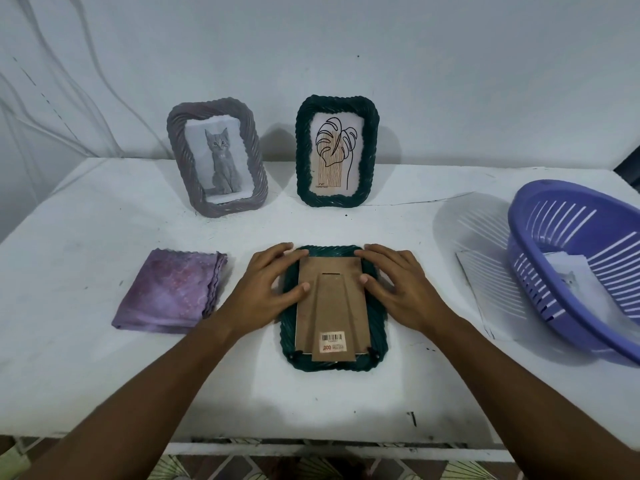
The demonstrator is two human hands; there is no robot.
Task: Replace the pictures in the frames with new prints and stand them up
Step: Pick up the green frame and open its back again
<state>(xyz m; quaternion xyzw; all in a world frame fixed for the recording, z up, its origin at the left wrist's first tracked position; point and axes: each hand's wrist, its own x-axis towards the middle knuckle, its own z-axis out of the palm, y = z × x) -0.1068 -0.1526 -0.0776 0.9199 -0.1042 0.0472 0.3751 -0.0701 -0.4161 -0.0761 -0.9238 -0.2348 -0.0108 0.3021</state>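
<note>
I see both hands, left hand [266, 285] and right hand [398, 285], pressing flat-fingered on the face-down green frame [332, 365] mid-counter [86, 358]; folded cloth [169, 292] left, purple basket [581, 265] right, two standing frames behind.

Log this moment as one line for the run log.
both hands, left and right, press flat on face-down green frame backing | two frames upright | prints in basket

Folded purple cloth [169, 294] left on white table [86, 358].
</note>
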